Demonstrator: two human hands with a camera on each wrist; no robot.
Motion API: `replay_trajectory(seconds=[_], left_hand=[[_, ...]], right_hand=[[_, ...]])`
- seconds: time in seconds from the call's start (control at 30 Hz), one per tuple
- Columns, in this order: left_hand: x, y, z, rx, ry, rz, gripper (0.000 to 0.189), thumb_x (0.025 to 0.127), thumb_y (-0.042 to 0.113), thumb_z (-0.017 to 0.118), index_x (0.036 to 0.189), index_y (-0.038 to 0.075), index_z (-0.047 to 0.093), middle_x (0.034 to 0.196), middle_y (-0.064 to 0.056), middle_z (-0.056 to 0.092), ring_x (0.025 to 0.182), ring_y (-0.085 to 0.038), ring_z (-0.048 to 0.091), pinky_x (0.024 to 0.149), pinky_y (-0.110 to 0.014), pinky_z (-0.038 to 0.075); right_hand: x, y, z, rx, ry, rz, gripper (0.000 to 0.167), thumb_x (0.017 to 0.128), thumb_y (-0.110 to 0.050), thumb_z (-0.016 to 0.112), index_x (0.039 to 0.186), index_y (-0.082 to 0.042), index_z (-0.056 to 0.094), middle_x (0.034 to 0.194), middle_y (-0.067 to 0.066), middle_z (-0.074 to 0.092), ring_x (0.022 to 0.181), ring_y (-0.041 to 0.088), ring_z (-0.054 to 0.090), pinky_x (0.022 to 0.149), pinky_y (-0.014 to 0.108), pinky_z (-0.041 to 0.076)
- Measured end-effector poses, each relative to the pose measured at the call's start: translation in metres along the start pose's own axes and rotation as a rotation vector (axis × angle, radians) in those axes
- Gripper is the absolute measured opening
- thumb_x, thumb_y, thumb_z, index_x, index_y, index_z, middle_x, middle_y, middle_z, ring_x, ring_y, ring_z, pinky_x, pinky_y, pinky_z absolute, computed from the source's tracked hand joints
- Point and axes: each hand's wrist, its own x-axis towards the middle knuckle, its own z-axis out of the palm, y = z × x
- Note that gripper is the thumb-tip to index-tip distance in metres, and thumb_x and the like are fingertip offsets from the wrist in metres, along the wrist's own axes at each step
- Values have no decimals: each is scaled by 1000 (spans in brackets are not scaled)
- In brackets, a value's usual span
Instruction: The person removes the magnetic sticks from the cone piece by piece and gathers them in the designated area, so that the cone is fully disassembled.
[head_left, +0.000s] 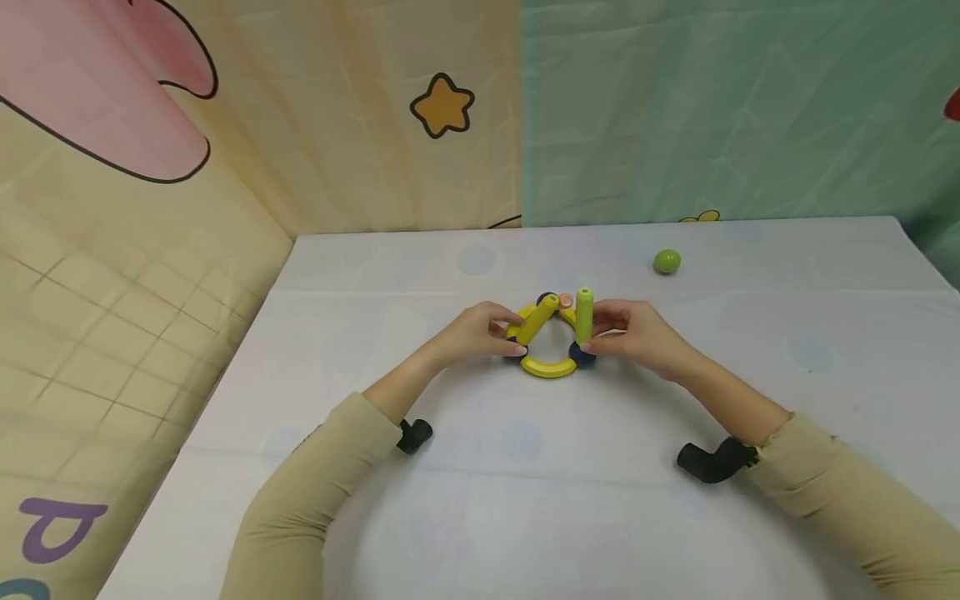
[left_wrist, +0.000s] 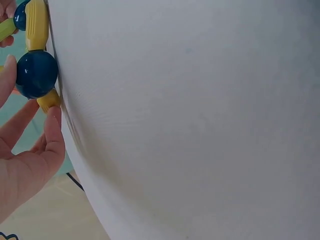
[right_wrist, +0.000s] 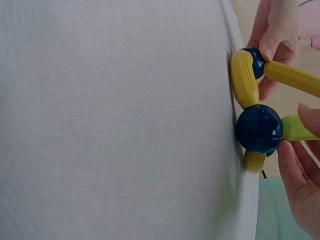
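A ring of curved yellow rods (head_left: pixel 548 367) joined by dark blue balls lies on the table. My left hand (head_left: pixel 476 333) holds the left blue ball (left_wrist: pixel 37 74), its thumb against the ball and a fingertip touching a curved yellow rod behind it. From that ball a straight yellow stick (head_left: pixel 538 318) leans up to the right. My right hand (head_left: pixel 637 335) pinches a light green stick (head_left: pixel 584 315), which stands upright on the right blue ball (right_wrist: pixel 259 128). At the ring's back shows a small orange round end (head_left: pixel 566 301), its lower part hidden.
A green rounded object (head_left: pixel 667 262) lies toward the back right of the white table (head_left: pixel 525 517). Black curved pieces (head_left: pixel 708 462) stick out by both wrists. A printed cloth (head_left: pixel 360 125) hangs behind the table.
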Motion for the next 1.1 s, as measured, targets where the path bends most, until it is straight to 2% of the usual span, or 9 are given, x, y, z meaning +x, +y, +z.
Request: replay_trajectory(seconds=[0.3,0.6,0.83,1.1], left_hand=[[0,-1,1,-30,7,-30,49,79,23,76,124,10,61,125,-5,53,103,-20,53,85,-31,45],[3,-3,4,-62,14,-82,49,78,23,77,123,13,62,125,-3,54,103,-18,54,86,-31,45],[4,-2,4,-125,21,-125,48,76,21,78,121,13,63,126,-3,53,103,-19,53,88,-32,44],[5,-2,4,-180,26,-159,48,76,18,79,120,13,63,122,-3,54,103,-19,52,89,-31,44]], right_hand=[[2,3,8,-88,23,-56,39,80,0,70,116,8,58,103,17,63,97,28,60,77,23,50],[1,3,11,-142,48,-75,34,81,-2,70,112,6,59,102,16,64,94,27,62,77,26,51],[1,4,12,-203,47,-131,30,83,1,67,111,5,57,102,15,61,96,27,61,81,32,51],[1,4,13,-262,41,-184,28,83,4,66,108,4,54,98,14,60,91,26,60,80,34,51]])
